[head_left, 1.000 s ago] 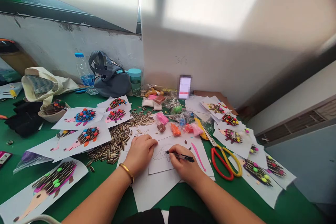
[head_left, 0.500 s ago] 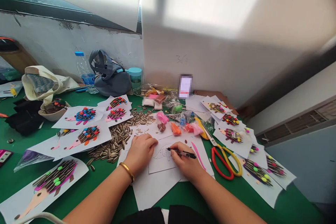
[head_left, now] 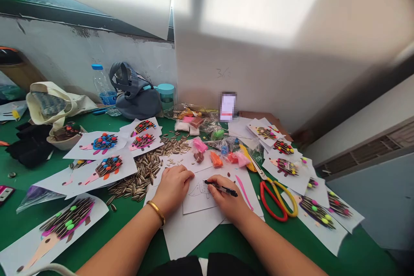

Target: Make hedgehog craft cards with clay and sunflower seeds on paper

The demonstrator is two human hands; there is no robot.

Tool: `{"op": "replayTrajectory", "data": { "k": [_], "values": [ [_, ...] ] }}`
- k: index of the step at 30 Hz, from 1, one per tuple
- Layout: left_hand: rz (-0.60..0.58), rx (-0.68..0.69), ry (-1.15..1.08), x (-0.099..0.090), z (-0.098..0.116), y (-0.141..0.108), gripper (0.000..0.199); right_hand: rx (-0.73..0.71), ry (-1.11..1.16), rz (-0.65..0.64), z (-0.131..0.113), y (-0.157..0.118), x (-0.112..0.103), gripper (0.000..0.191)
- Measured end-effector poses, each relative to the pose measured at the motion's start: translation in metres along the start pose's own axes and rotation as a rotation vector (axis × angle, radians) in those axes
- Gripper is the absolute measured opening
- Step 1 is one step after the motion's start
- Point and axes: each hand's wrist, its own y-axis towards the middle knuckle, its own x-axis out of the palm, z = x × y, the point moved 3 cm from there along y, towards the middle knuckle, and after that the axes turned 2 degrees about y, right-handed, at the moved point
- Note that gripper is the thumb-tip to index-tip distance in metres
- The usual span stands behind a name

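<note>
An outline drawing [head_left: 202,190] is, it seems, being worked on in ink, with detail being added near its right end. The pen [head_left: 227,190] is being gripped by the fingers of the right hand [head_left: 231,202], its tip being held at the drawing on a small white sheet [head_left: 199,207], which is being supported by larger papers [head_left: 190,235] on the green bench [head_left: 220,240]. The sheet's left edge is being overlapped by the left hand [head_left: 174,189], whose fingers are being rested there loosely bent, nothing being seen in them. For the next stroke, a flat sheet and a light, short touch are probably being called for. Part of the sheet's right side is being hidden by the right hand. The pen is not visibly being obstructed, though room is being narrowed by packets of coloured material [head_left: 216,159] beyond, a pink strip [head_left: 243,191] and scissors [head_left: 269,182] at the right, and seeds [head_left: 142,177] at the left. Both sides are being lined with animal pictures [head_left: 110,166] and similar sheets [head_left: 287,167].
</note>
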Motion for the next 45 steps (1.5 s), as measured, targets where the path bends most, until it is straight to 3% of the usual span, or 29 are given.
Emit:
{"op": "replayTrajectory", "data": {
  "k": [26, 45],
  "values": [
    [-0.011, -0.002, 0.007, -0.0008, 0.0007, 0.0001, 0.025, 0.084, -0.01, 0.052, -0.0051, 0.0013, -0.0072, 0.016],
    [-0.015, -0.007, -0.016, -0.0008, 0.0001, -0.0008, 0.024, 0.042, 0.05, 0.058, 0.0002, 0.001, -0.0086, 0.012]
  ]
}}
